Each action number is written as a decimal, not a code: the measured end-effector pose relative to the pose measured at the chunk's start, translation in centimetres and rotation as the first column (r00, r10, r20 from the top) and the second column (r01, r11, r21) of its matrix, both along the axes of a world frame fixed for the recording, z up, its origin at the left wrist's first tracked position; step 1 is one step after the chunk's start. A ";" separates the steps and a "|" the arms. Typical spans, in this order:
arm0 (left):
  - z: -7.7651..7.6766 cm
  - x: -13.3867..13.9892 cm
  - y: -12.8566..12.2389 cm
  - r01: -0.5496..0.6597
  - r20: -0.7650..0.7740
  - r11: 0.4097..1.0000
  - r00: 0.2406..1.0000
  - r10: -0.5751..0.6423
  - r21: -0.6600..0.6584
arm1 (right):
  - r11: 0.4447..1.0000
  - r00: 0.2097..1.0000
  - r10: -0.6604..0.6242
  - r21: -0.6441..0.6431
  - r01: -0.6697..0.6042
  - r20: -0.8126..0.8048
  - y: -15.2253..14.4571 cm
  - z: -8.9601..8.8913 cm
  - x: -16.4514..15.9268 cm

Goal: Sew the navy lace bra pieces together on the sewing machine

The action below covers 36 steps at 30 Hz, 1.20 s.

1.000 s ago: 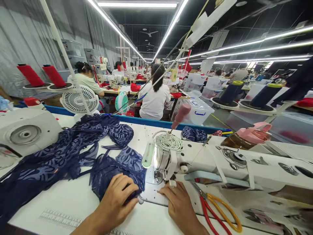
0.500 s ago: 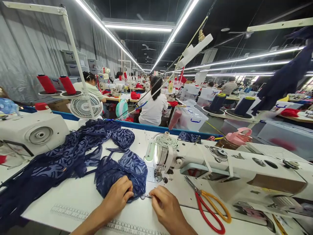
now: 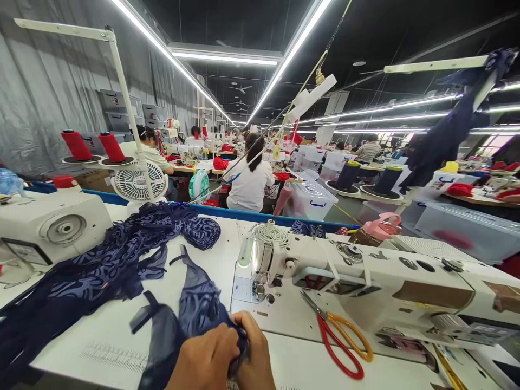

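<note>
Overhead tube lights (image 3: 225, 57) supplied bright, white illumination; the ceiling (image 3: 365, 27) was dark. Glare appeared on the machine's metal faceplate (image 3: 266, 257). Wide-angle distortion stretched objects at the frame edges. Slight motion blur softened the handled navy fabric (image 3: 201, 309).

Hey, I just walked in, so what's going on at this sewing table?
A person has both bare hands close together on a patterned navy fabric piece, the left hand and right hand gripping its near end. The piece lies to the left of the sewing machine, not under its needle. Scissors lie on the right, and a navy fabric pile spreads across the left. Ahead, a co-worker in a white top sits facing away.
</note>
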<state>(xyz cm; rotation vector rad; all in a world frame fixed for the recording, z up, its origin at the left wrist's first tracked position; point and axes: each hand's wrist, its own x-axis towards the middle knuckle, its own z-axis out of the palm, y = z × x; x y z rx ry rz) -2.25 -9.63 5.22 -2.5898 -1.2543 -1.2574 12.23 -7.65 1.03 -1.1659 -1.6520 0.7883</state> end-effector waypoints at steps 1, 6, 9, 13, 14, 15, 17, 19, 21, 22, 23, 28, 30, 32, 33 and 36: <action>0.9 -0.7 -0.4 0.035 0.048 0.983 0.999 -0.026 -0.182 | 1.000 1.000 0.019 -0.007 -0.019 -0.025 -0.5 0.7 1.2; 7.3 -6.3 -0.2 0.079 -0.017 0.614 0.989 -0.149 -0.786 | 0.994 0.968 0.108 0.010 -0.113 0.229 -1.8 7.0 11.9; 8.5 -7.7 3.1 -0.005 -0.121 0.542 0.976 -0.180 -0.840 | 0.975 0.814 0.196 -0.019 -0.222 0.546 -0.1 10.0 16.0; 4.1 -4.5 6.7 -0.146 -0.283 0.752 0.958 -0.056 -0.642 | 0.972 0.697 -0.061 0.200 -0.120 0.715 1.4 7.7 13.8; 2.5 -3.2 6.8 -0.158 -0.281 0.787 0.960 -0.020 -0.596 | 0.958 0.717 -0.095 0.260 -0.123 0.691 1.2 6.3 12.5; 0.9 -1.9 6.5 -0.141 -0.269 0.828 0.963 -0.013 -0.543 | 0.941 0.752 -0.088 0.302 -0.151 0.653 0.9 4.7 11.4; -2.1 0.1 5.2 0.071 -0.280 0.952 0.947 -0.159 -0.298 | 0.919 0.794 -0.001 0.313 -0.239 0.608 0.2 1.8 10.1; -4.2 1.2 3.6 0.254 -0.354 0.962 0.895 -0.271 -0.094 | 0.912 0.786 0.048 0.294 -0.286 0.616 -0.2 0.0 10.5; -5.5 1.5 2.6 0.316 -0.420 0.949 0.859 -0.291 -0.010 | 0.928 0.780 0.088 0.233 -0.290 0.620 0.1 -0.3 11.9; -5.9 1.4 2.4 0.317 -0.436 0.948 0.853 -0.286 -0.002 | 0.940 0.789 0.113 0.191 -0.281 0.604 0.4 0.0 12.5; -6.3 1.3 2.4 0.310 -0.440 0.951 0.853 -0.282 -0.008 | 0.953 0.808 0.135 0.148 -0.265 0.574 0.8 0.5 12.8; -8.5 1.6 2.4 0.245 -0.392 0.969 0.892 -0.226 -0.001 | 0.997 0.852 0.063 0.002 -0.075 0.519 2.9 2.4 9.7; -9.5 2.0 1.9 0.149 -0.375 0.989 0.918 -0.132 0.016 | 0.999 0.816 0.035 -0.041 -0.014 0.577 3.7 2.1 8.1; -10.2 2.3 1.3 0.048 -0.368 0.999 0.929 -0.042 0.006 | 0.996 0.801 0.039 -0.084 0.014 0.597 4.6 1.6 7.4; -10.3 2.3 1.0 0.012 -0.372 1.000 0.928 -0.014 -0.009 | 0.994 0.802 0.046 -0.104 0.020 0.596 4.9 1.5 7.3; -10.5 2.4 0.5 -0.032 -0.403 0.999 0.915 0.027 -0.005 | 0.984 0.799 0.076 -0.173 0.036 0.597 5.8 1.6 7.7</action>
